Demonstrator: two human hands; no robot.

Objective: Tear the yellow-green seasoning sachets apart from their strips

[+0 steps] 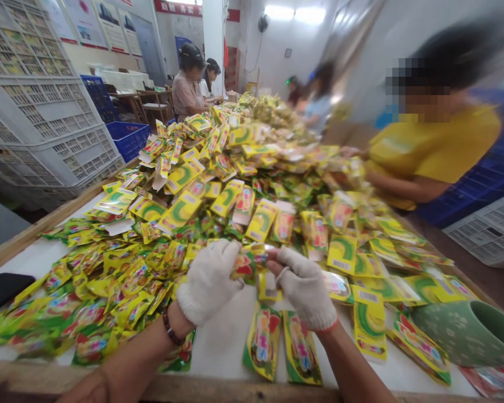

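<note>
My left hand, in a white glove, is closed around one side of a small printed packet with red and yellow patches. Bare fingertips of my right hand, also gloved in white, pinch its other end. Partly under the right hand lies a yellow carton. Nearer to me, a yellow-green sachet and a second sachet lie side by side on the white tabletop. Loose sachets are heaped left of my hands, and yellow cartons pile up beyond them.
A green flowered cup lies on its side at right. A dark flat object is at the left edge. White crates are stacked at left, beside a blue crate. A person in yellow works at right; others are farther back.
</note>
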